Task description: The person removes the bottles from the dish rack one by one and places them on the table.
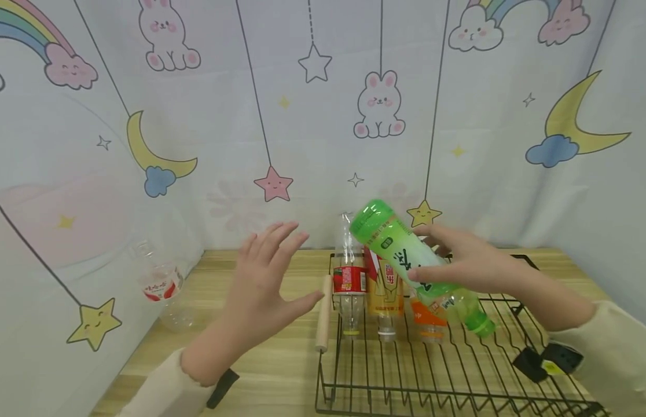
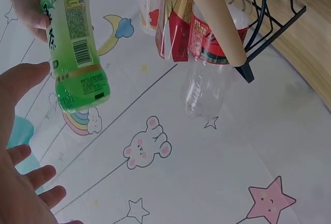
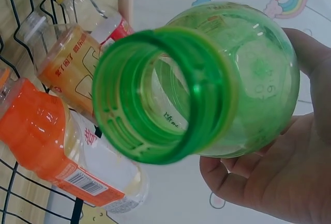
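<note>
My right hand [image 1: 471,263] grips a green plastic tea bottle [image 1: 401,246] above the rack. It is tilted, with its base up to the left and its green neck down toward the lower right. In the right wrist view the neck [image 3: 165,94] faces the camera, and its mouth looks uncapped. My left hand [image 1: 263,284] is held up with fingers spread and nothing in it, left of the rack's wooden handle [image 1: 324,315]. Apart from it, the bottle's base [image 2: 85,89] shows in the left wrist view.
On a black wire rack [image 1: 406,391] lie a clear bottle with a red label [image 1: 350,281], a yellow-labelled bottle [image 1: 388,292] and an orange bottle [image 1: 428,313]. Another clear bottle [image 1: 164,286] stands at the left by the patterned curtain [image 1: 323,145].
</note>
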The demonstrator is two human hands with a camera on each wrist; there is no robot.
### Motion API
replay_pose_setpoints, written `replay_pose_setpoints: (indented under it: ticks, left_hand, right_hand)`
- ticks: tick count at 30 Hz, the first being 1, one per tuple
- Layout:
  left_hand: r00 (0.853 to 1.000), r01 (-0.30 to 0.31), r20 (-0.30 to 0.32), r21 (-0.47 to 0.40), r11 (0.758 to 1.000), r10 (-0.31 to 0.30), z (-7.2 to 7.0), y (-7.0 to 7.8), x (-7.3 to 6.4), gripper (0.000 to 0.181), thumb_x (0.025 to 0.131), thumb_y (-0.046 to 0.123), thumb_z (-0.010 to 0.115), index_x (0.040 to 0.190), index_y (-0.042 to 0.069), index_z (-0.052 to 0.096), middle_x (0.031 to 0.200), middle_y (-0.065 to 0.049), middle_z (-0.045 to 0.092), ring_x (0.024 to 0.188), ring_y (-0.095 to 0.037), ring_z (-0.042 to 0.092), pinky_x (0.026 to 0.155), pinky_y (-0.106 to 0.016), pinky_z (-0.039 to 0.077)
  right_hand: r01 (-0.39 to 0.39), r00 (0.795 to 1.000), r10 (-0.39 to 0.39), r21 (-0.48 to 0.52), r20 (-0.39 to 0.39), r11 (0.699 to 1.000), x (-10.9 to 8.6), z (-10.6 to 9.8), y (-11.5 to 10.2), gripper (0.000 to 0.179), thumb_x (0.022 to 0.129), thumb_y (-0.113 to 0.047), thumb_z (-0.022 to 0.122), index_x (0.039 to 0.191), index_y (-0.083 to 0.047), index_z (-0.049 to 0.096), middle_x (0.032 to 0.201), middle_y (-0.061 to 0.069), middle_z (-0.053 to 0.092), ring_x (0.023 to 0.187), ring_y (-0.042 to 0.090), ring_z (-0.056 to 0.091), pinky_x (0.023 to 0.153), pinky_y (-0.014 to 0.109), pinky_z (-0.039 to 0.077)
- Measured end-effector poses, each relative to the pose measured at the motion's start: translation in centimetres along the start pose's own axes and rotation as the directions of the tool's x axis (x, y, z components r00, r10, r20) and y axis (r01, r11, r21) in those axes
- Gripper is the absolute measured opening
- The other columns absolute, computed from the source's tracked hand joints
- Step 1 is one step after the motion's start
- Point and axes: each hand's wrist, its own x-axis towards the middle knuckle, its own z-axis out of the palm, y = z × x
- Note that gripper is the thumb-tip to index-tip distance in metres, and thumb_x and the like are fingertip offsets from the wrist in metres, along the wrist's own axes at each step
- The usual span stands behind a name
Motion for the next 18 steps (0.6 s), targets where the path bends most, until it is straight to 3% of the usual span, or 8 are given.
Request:
replay_pose_setpoints:
  ticks: [8,13,18]
  left_hand:
    - [0.996,-0.059,0.064,0.014,0.998,0.058,1.3,1.5,0.3,0.085,0.062,0.033,0.089,0.133,0.010,0.049,0.139,-0.013,0.047,0.131,-0.035,0.040,0.104,-0.063,0.026]
    - [0.993,-0.079,0.086,0.008,0.997,0.078,1.9,2.3,0.3,0.082,0.064,0.033,0.088,0.133,0.012,0.049,0.139,-0.011,0.047,0.131,-0.033,0.040,0.104,-0.063,0.026]
    - [0.985,-0.126,0.119,0.030,0.992,0.122,2.6,2.8,0.3,0.080,0.065,0.035,0.087,0.133,0.013,0.050,0.140,-0.010,0.046,0.133,-0.031,0.038,0.106,-0.062,0.025]
  right_hand:
    - [0.028,0.998,-0.031,0.061,0.051,0.998,0.1,1.0,-0.7,0.073,0.084,-0.038,0.073,0.142,-0.010,0.040,0.121,0.013,0.056,0.099,0.024,0.060,0.067,0.033,0.056]
    - [0.024,0.997,-0.025,0.020,0.078,1.000,0.1,1.5,-1.1,0.076,0.083,-0.042,0.072,0.144,-0.010,0.039,0.123,0.012,0.056,0.102,0.024,0.058,0.069,0.033,0.054]
    - [0.041,0.994,-0.041,0.007,0.100,0.999,0.3,2.1,-1.3,0.073,0.083,-0.043,0.072,0.142,-0.011,0.042,0.114,0.007,0.061,0.102,0.024,0.058,0.070,0.034,0.054]
